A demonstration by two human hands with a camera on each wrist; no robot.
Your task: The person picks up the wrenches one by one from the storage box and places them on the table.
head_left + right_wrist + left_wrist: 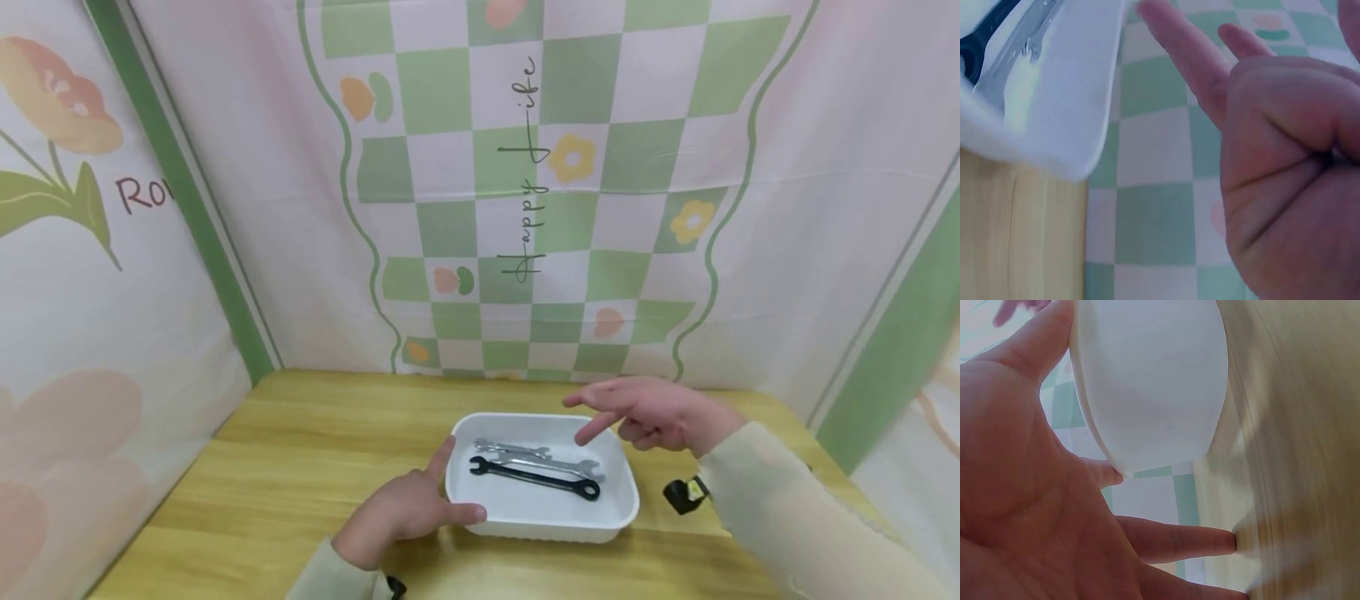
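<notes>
A white plastic tray (540, 532) sits on the wooden table, with wrenches lying side by side in it. Nearest the front is a black combination wrench (534, 478); behind it lie a larger silver wrench (570, 465) and a smaller silver wrench (512, 449). At the tray's left end my left hand (412, 504) spreads thumb and index finger against the rim. Its other fingers (1179, 540) reach straight down to the tabletop in the left wrist view. Over the tray's back right corner hovers my right hand (656, 412), holding nothing, some fingers extended and others bent.
The wooden table (315, 467) extends around the tray. Behind it hangs a checkered fabric backdrop (510, 200), and a floral fabric panel (75, 333) stands at the left. A black wrist device (684, 495) sits by the right sleeve.
</notes>
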